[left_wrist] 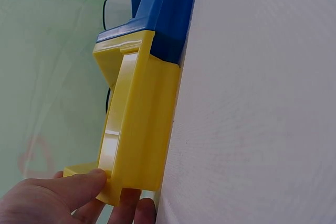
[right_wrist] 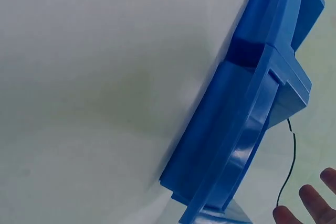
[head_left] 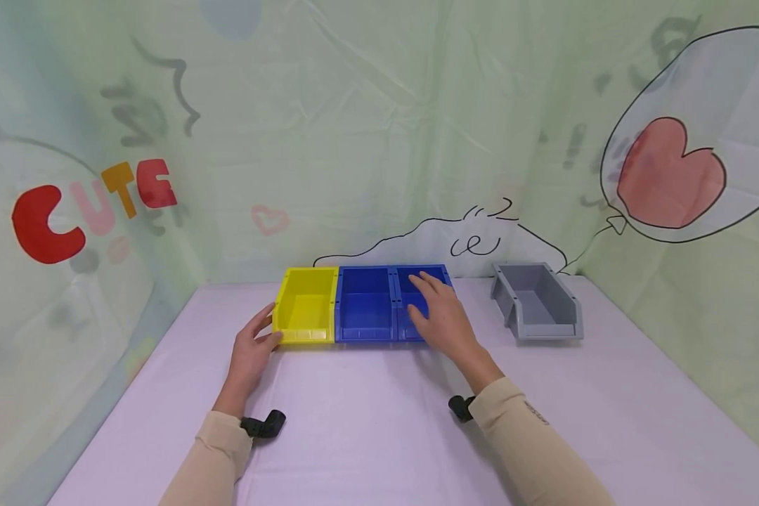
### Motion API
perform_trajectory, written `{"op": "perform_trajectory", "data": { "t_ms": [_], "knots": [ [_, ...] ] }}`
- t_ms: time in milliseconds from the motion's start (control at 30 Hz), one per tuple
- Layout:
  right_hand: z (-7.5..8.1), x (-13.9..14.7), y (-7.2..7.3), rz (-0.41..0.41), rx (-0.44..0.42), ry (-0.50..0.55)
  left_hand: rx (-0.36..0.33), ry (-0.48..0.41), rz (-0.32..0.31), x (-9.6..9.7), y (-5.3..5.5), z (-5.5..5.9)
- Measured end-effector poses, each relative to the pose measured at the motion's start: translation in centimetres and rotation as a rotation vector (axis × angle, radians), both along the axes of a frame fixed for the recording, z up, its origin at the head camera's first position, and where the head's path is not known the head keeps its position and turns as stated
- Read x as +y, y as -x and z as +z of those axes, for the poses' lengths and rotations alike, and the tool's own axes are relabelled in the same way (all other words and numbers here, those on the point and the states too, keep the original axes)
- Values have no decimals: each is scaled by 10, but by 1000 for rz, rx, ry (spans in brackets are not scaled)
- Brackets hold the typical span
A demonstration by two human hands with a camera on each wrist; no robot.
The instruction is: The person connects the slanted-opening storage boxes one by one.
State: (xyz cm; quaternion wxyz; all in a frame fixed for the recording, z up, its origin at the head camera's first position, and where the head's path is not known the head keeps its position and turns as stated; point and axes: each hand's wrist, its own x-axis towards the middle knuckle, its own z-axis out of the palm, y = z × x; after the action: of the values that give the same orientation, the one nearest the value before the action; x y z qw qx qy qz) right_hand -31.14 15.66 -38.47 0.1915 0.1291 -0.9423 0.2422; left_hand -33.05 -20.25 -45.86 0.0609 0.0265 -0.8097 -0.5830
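From my remote post I am looking down through the head camera at a person's two hands working over a table point(head_left: 367, 429) covered in pale cloth. Three open-fronted bins are standing side by side in a touching row: a yellow bin point(head_left: 305, 316) at the left end, a middle blue bin point(head_left: 366, 316), and an end blue bin point(head_left: 407, 330) on the right. The left hand point(head_left: 251, 355) is grasping the yellow bin by its front left corner, so this bin is lying just to that hand's right. The right hand point(head_left: 445, 320) is hovering with nothing in its grasp, fingers loosely extended and thumb apart; the end blue bin is sitting beneath it, partly hidden. A grey bin point(head_left: 537, 302) is standing apart, to the right of the row; only the head view is showing it.

The left wrist view is revealing the grip more closely: the thumb point(left_wrist: 89, 182) is pressing on the front corner while other fingers are bracing the outer left side. The right wrist view is showing the blue bins' outer front faces, and a few fingertips point(right_wrist: 313, 203) are appearing at the lower right, clear of the blue plastic.
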Motion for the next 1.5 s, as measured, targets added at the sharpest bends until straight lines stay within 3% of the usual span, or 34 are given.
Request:
{"op": "perform_trajectory", "data": {
  "t_ms": [300,1000,1500],
  "knots": [
    [2,16,-6,-46,54,36,-4,-10,-12,-1,1,-2],
    [3,50,-13,-104,39,182,-8,-22,-8,-1,0,0],
    [5,64,-11,-135,122,189,-3,20,-4,-1,0,1]
  ]
}}
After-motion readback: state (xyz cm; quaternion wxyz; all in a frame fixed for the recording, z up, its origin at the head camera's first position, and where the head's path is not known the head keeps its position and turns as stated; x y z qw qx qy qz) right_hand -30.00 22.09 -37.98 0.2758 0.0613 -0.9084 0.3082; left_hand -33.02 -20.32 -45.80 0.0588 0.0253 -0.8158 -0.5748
